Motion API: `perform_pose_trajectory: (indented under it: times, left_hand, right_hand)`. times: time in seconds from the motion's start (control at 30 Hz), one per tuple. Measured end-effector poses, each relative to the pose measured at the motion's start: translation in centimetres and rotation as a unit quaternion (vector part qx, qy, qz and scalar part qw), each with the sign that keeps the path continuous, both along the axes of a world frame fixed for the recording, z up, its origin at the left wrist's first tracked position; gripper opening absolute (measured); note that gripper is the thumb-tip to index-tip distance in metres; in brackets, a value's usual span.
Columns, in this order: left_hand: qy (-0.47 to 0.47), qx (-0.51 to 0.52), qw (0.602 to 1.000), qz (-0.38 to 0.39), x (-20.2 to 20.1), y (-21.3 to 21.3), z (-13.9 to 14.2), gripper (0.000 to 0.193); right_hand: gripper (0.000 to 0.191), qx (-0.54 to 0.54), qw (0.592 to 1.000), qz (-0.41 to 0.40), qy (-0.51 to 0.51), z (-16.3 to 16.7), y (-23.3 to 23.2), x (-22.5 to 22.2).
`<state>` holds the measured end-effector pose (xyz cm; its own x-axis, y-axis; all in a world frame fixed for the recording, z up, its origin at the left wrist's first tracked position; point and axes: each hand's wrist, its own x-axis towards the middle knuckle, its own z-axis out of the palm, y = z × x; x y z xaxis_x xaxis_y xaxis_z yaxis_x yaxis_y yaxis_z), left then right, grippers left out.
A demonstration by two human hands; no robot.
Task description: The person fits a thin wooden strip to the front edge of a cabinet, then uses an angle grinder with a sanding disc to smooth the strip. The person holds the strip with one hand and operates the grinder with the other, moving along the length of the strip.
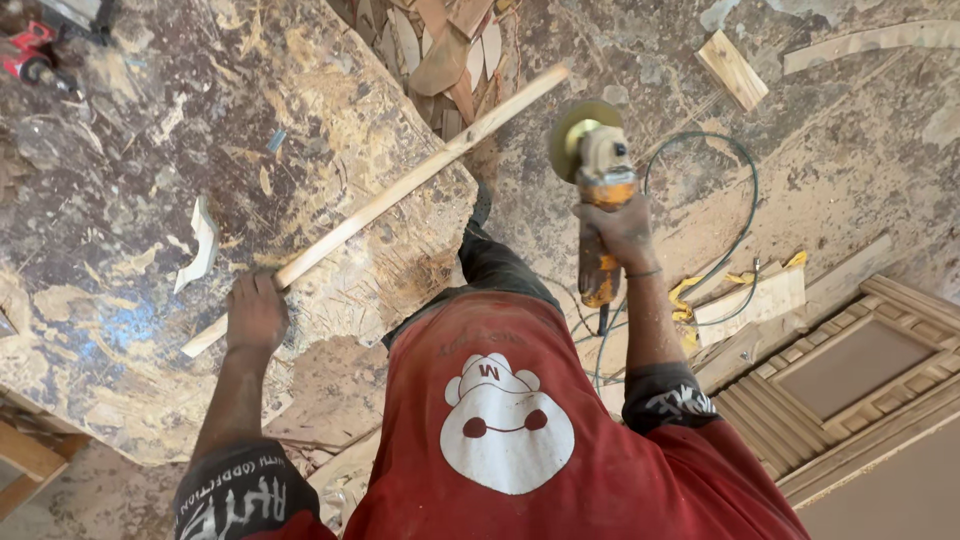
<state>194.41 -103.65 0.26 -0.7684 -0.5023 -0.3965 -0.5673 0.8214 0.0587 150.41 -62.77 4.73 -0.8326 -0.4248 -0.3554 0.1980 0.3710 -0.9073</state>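
Observation:
My left hand (256, 312) grips a long thin wooden strip (400, 190) near its lower end. The strip lies slanted across the dusty, worn workbench top (150, 130) and juts past the bench edge toward the upper right. My right hand (620, 232) holds an orange angle grinder (598, 205) by its body, disc (580, 125) up and away from me, off the bench and to the right of the strip's far end. The disc and the strip are apart. A grey cable (735, 215) loops from the grinder over the floor.
A white curved offcut (200, 245) lies on the bench left of my hand. Wood scraps (445, 45) are piled beyond the bench edge. A wood block (732, 68) lies on the dusty floor. A carved wooden door panel (850, 370) fills the lower right. A red tool (28, 50) sits top left.

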Motion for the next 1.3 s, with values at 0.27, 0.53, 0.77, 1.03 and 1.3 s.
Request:
perform_pose_trajectory:
  times: [0.27, 0.53, 0.77, 1.03, 1.3]
  left_hand:
    - [-0.174, 0.087, 0.981, 0.01, 1.0, -0.2, 0.2, 0.037]
    - [-0.12, 0.049, 0.991, -0.01, 0.8, 0.4, 0.9, 0.039]
    - [-0.089, 0.05, 0.995, -0.017, 1.0, 0.5, 0.8, 0.039]
    - [-0.113, 0.06, 0.992, 0.018, 1.3, 0.2, -0.1, 0.033]
    - [0.018, -0.012, 0.999, -0.032, -4.2, 1.7, 3.1, 0.053]
  right_hand:
    - [0.036, 0.043, 0.98, 0.189, -0.048, 1.0, -7.6, 4.1]
    - [0.084, 0.102, 0.947, 0.3, 0.053, 0.6, -13.4, 8.3]
    - [0.027, 0.144, 0.958, 0.242, 0.043, 0.9, -10.4, 1.0]
    - [0.035, 0.102, 0.995, 0.017, 0.007, -0.6, -5.3, -11.2]
    - [0.033, -0.031, 0.994, -0.097, -0.031, -0.3, 0.0, -6.9]
